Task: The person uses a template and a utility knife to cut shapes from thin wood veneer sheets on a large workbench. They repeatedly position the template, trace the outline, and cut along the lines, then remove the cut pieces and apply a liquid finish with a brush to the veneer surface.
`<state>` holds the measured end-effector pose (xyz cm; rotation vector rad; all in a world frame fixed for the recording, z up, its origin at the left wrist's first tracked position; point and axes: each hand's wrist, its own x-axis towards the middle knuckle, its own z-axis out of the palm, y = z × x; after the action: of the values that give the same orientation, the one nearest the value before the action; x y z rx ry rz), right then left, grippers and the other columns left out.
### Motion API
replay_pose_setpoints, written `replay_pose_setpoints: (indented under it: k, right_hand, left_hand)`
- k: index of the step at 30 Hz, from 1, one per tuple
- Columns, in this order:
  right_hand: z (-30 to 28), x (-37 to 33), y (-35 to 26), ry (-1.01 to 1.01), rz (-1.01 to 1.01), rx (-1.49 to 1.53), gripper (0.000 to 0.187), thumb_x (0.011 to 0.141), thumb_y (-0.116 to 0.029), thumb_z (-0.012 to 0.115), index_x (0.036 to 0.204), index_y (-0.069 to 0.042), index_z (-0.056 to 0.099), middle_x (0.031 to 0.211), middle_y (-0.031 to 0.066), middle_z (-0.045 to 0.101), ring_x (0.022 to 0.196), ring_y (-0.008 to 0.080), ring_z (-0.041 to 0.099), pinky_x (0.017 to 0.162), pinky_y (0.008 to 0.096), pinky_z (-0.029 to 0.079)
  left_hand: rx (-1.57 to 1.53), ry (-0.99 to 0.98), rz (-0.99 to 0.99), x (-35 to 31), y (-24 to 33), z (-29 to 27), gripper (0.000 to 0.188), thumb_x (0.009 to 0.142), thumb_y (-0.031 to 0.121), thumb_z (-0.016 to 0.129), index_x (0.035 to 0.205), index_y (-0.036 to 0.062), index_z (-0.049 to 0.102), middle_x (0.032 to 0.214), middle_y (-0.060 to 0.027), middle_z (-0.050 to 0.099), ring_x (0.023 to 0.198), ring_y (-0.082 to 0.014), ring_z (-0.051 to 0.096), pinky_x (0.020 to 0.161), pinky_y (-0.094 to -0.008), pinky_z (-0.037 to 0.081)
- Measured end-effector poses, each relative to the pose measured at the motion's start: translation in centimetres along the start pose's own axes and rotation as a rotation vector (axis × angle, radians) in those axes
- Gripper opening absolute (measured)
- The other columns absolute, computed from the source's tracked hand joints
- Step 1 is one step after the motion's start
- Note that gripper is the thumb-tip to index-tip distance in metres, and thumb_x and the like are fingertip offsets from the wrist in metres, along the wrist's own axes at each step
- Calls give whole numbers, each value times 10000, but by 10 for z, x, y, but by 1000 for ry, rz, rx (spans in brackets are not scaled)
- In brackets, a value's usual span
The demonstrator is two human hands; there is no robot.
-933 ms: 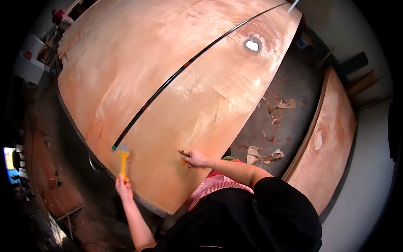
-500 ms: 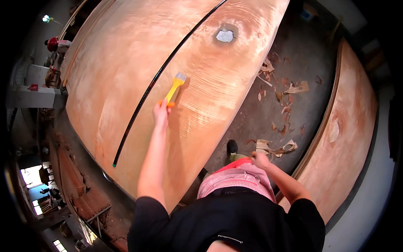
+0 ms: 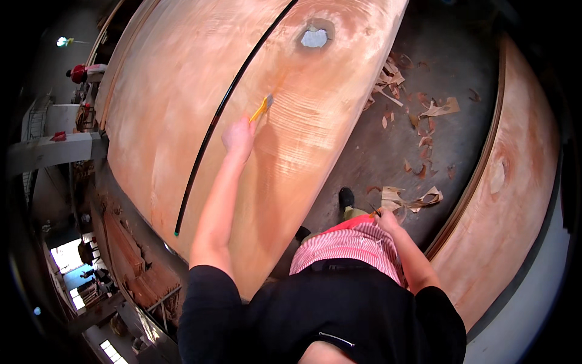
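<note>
A wide wood sheet [image 3: 176, 130] swept out before me, a black rod [image 3: 216, 116] running along it! Over the wood, my left hand [image 3: 238, 137] gripped a yellow-handled tool [image 3: 259, 111] right of the rod; by my waist, my right hand [image 3: 388, 222] clasped a smaller dark-tipped tool [image 3: 377, 212], too indistinct to name.

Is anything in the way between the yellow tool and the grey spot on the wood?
Nothing visible: just wood lies between the yellow tool in the left hand and the grey spot. The black rod lies left of that path.
</note>
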<state>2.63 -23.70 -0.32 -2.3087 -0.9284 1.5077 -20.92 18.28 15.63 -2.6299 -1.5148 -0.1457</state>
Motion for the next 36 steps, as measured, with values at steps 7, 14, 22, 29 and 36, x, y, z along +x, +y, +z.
replay_pose_setpoints:
  k: [7,14,22,29,36]
  right_hand:
    - [-12,18,-13,6,-10,-141,175,736,-191,502,771,-36,575,711,143,602,709,244,585,660,346,433]
    - [-2,29,2,-106,14,-176,183,737,-177,487,807,-47,595,741,137,611,743,267,587,698,351,441]
    - [11,9,1,-68,76,-262,199,740,-200,498,772,-51,625,701,117,609,688,229,589,640,324,443]
    - [55,-17,-35,-67,28,-203,184,774,-142,476,781,-17,610,646,89,610,624,165,585,613,290,434]
    - [123,-28,-66,-140,-140,-360,238,742,-238,514,787,-24,608,669,102,618,707,225,593,661,313,437]
  left_hand:
    - [75,-115,58,-126,-49,-34,191,746,225,552,644,81,479,516,-102,523,444,-275,523,413,-378,414]
    - [59,-200,-43,-237,-85,-61,172,732,187,552,628,78,469,509,-97,513,444,-266,520,415,-381,414]
    - [45,-207,-132,-345,-130,-77,146,719,167,545,631,80,467,516,-89,515,453,-261,523,414,-372,412]
    - [42,-242,-185,-441,-176,-87,76,713,146,497,665,88,487,529,-74,513,474,-244,537,415,-367,416]
    - [23,-235,-272,-532,-224,-100,70,724,147,484,700,87,510,523,-71,510,470,-235,539,407,-354,418]
